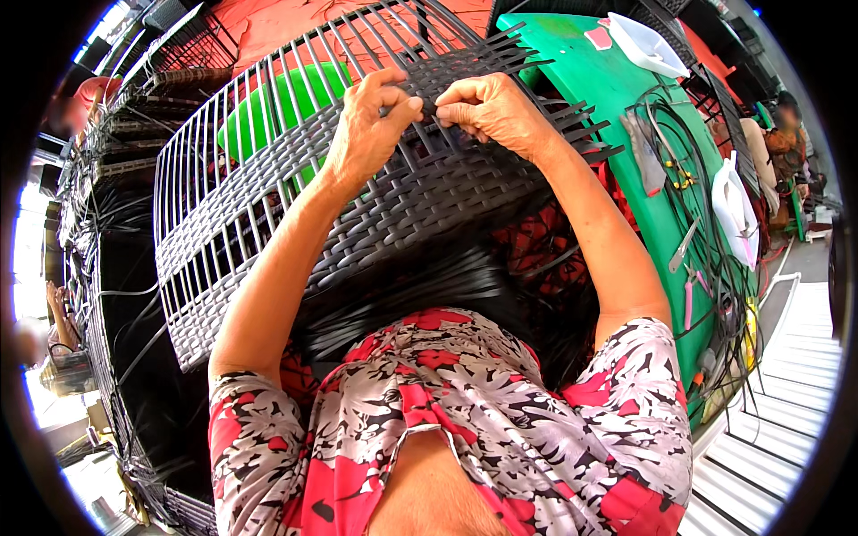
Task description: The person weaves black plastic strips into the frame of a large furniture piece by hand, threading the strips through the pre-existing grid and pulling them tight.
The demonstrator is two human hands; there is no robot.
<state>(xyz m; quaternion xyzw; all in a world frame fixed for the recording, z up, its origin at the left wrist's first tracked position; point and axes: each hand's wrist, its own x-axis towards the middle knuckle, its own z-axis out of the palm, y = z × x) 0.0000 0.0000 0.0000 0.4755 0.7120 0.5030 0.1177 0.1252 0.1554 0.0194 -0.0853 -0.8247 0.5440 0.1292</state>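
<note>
Wickerwork (393, 214) under half-curled left hand (371, 125) and right hand (500, 112); cannot tell if pinching.

Grn tbl (651, 230), wht tray (645, 45) & pink-handled tool (688, 304) on top, red sheeting (277, 29) in bkgd

Rough-textured woven panel (384, 228), matt and seemingly of plastic

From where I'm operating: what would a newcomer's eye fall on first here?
Probably the dark woven panel at upper centre, with the left hand and right hand close together over it, fingers bent. Next, the bright green tabletop on the right, with a white tray at its far end and a pink-handled tool nearer.
</note>
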